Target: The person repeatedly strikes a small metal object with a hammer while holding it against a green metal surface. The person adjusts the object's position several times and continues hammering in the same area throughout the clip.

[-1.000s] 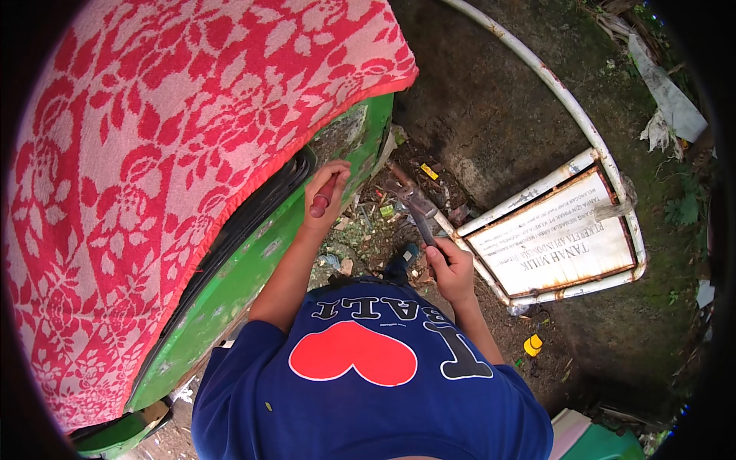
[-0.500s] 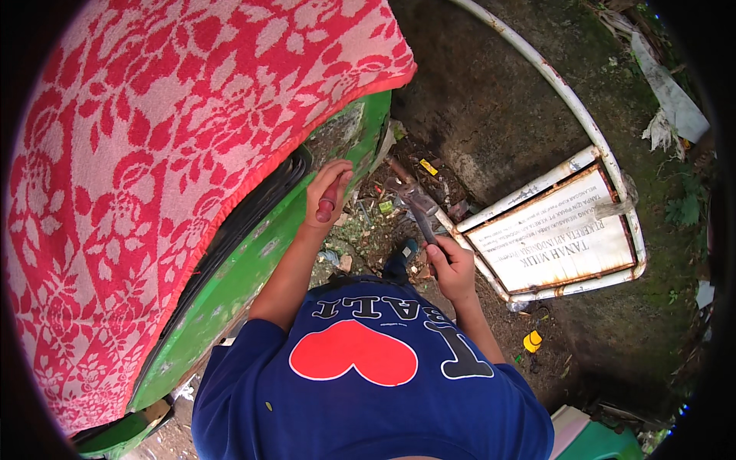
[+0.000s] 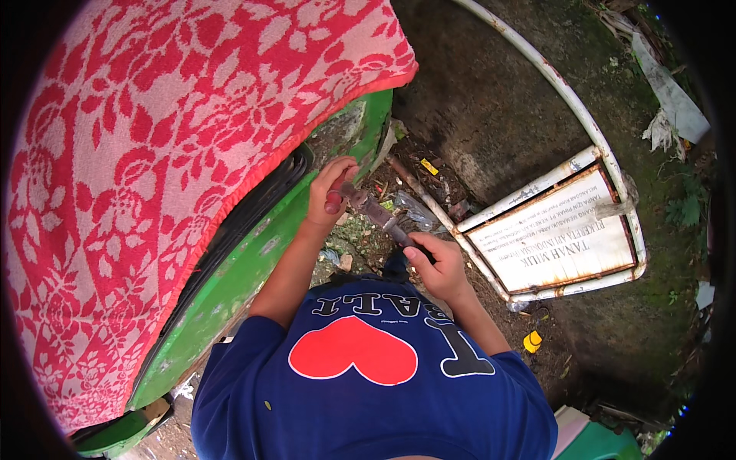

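My left hand (image 3: 323, 193) is closed round a tool with a red rounded handle (image 3: 333, 202), held against the side of a green painted panel (image 3: 261, 244). The tool's far end is hidden behind my hand, so its kind does not show. In my right hand (image 3: 443, 268), fingers wrapped round the grip, is a hammer (image 3: 376, 213) with a worn metal head. Its head reaches left to the end of the red handle; whether they touch I cannot tell.
A red and pink floral towel (image 3: 169, 138) covers the top of the green body on the left. To the right leans a rusty white sign (image 3: 548, 230) on a bent white pipe frame (image 3: 548, 61). Litter, including a yellow scrap (image 3: 532, 341), lies on the dirt ground.
My right hand has swung the hammer leftward, bringing its head to the red handle's end. My left hand stays almost in place with its tool.
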A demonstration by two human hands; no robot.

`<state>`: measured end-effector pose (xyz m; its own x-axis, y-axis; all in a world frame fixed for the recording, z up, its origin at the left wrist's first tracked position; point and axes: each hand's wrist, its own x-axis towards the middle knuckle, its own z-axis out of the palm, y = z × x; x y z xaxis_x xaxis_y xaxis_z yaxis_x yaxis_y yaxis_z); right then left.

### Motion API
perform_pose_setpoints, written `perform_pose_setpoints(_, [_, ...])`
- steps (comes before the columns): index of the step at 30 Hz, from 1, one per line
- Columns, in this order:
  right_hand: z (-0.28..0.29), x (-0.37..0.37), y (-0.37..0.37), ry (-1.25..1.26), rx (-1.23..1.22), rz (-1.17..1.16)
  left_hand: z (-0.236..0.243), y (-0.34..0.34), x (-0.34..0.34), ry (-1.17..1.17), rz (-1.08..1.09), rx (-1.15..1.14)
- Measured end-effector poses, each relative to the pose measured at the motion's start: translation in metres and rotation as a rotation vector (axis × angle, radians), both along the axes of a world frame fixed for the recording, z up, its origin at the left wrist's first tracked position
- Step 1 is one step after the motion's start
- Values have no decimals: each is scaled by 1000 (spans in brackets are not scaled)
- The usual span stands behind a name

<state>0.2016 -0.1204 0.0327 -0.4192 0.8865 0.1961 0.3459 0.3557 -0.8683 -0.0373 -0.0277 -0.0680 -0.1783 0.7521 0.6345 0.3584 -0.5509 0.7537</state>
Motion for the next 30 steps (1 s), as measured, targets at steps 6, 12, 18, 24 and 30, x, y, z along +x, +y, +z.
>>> perform_pose_setpoints(6, [-2, 5, -1, -61, 40, -2, 5, 2, 3, 22, 39, 28])
perform_pose_setpoints(12, [14, -4, 7, -159, 495, 154, 7, 6, 4, -16, 66, -3])
perform_pose_setpoints(18, [2, -2, 21, -297, 561, 41, -1, 15, 2, 36, 86, -86])
perform_pose_setpoints(24, [5, 4, 2, -189, 401, 62, -5, -2, 3, -12, 76, 45])
perform_pose_setpoints(30, [-12, 3, -12, -138, 255, -59, -7, -1, -1, 33, 79, 110])
